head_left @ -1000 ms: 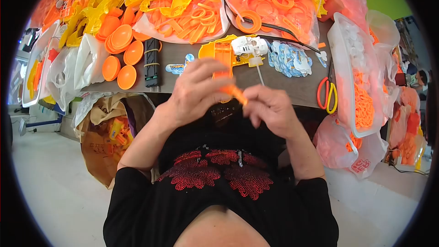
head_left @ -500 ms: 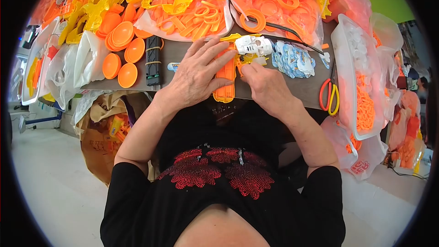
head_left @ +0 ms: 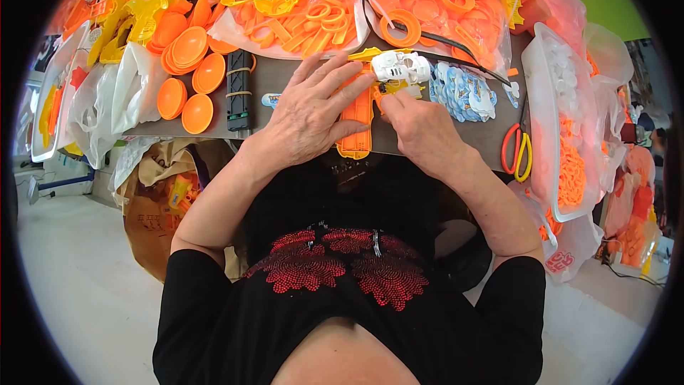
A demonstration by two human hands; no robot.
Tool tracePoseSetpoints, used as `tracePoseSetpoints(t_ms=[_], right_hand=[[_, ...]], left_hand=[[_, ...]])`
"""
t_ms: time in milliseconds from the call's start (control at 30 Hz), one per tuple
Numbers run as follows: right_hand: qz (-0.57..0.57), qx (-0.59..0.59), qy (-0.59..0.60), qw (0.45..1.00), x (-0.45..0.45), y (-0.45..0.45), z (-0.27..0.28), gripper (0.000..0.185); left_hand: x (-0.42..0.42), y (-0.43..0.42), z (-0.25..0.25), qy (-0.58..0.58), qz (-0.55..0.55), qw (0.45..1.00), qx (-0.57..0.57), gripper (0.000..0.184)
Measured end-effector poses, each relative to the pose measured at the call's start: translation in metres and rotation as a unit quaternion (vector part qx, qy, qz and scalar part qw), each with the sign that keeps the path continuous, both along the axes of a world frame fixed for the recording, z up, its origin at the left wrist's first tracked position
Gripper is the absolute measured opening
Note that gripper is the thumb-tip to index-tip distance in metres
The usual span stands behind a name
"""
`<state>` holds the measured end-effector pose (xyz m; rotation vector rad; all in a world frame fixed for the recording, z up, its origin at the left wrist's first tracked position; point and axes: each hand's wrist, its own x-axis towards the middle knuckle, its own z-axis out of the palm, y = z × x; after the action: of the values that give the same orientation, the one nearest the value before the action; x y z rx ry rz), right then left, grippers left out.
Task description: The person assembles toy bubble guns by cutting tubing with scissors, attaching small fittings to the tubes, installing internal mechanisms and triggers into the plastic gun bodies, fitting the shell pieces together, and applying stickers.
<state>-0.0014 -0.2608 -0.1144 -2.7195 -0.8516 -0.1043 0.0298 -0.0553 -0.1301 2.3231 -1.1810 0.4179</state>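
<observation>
My left hand (head_left: pixel 313 110) lies with its fingers spread over the left side of an orange and yellow plastic shell (head_left: pixel 354 128) at the table's front edge. Closed in a pinch, my right hand (head_left: pixel 420 128) is at the shell's right side, on a small orange piece (head_left: pixel 378 97) that its fingers mostly hide. Just above the right fingers sits a white plastic part (head_left: pixel 400 67) with a clear yellowish part below it. Blue and white stickers (head_left: pixel 462 93) lie in a pile to the right.
Orange cups (head_left: pixel 197 113) and a black banded bundle (head_left: pixel 239 93) are on the left. Red and yellow scissors (head_left: pixel 516 151) lie on the right, beside a white bin (head_left: pixel 545 135). Bags of orange parts (head_left: pixel 313 21) line the back. A paper bag (head_left: pixel 146 221) stands below.
The orange piece, earlier held up between both hands, has come down to the shell. My left hand has flattened onto the shell. The view has shifted slightly.
</observation>
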Motion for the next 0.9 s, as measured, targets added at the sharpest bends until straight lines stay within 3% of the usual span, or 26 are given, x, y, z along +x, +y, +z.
tracePoseSetpoints(t_ms=[233, 300, 533, 600, 733, 833, 900], right_hand=[[0.019, 0.062, 0.060, 0.996, 0.004, 0.000, 0.003, 0.013], [0.014, -0.004, 0.026, 1.000, 0.002, 0.000, 0.002, 0.015], [0.014, 0.062, 0.098, 0.993, 0.005, -0.001, 0.003, 0.014], [0.014, -0.030, 0.017, 0.999, 0.002, 0.001, 0.000, 0.014], [0.023, -0.037, 0.066, 0.997, 0.010, 0.002, 0.007, 0.013], [0.035, 0.021, 0.097, 0.994, 0.012, 0.000, 0.004, 0.012], [0.081, -0.085, 0.026, 0.993, 0.010, -0.001, 0.008, 0.013]], left_hand=[[-0.001, -0.005, 0.008, -0.042, 0.007, 0.998, 0.047, 0.042], [0.000, -0.007, 0.007, -0.046, 0.008, 0.998, 0.045, 0.039], [0.005, -0.010, 0.002, -0.045, -0.012, 0.999, 0.022, 0.035], [0.004, -0.010, 0.003, -0.040, -0.010, 0.999, 0.024, 0.035], [0.005, -0.008, 0.003, -0.026, -0.014, 0.999, 0.028, 0.036], [0.005, -0.008, 0.000, -0.036, -0.014, 0.999, 0.020, 0.037], [0.005, -0.010, 0.000, -0.031, -0.007, 0.999, 0.018, 0.037]])
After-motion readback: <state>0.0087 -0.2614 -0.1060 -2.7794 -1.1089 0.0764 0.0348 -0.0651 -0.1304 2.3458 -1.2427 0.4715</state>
